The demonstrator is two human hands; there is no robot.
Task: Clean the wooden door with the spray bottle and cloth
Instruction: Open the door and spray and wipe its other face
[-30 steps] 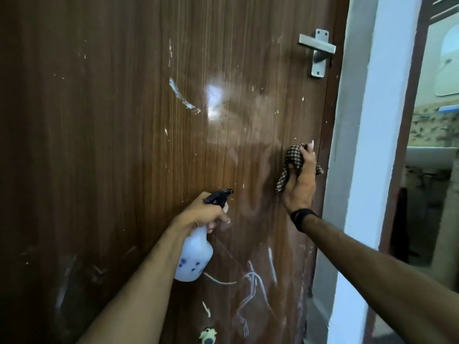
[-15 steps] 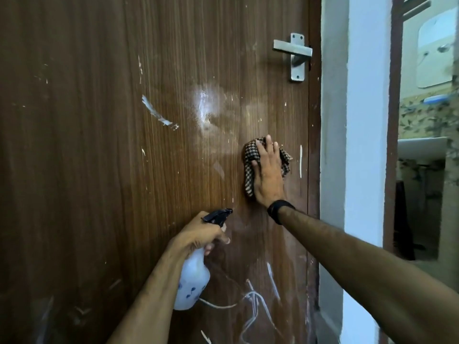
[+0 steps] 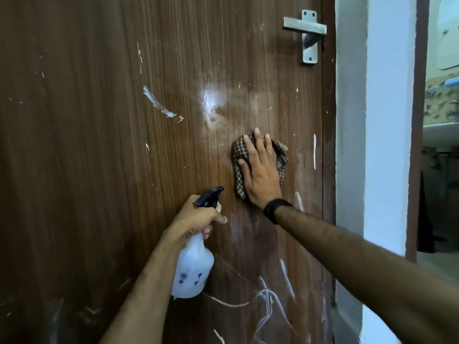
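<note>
Now the right hand [image 3: 260,170], fingers flat, has slid the brown checked cloth [image 3: 282,155] leftward from the dark wooden door's [image 3: 99,145] edge, wiping the wet patch; the left hand [image 3: 198,217] grips the white plastic spray bottle [image 3: 192,269] below.

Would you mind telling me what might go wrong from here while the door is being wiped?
The cloth is bunched under the flat right hand, so it may slip or skip patches. The white streaks to the left on the door sit outside the wiped patch and could be missed. The spray bottle in the left hand points at the door; a stray squeeze might wet the right wrist.
</note>
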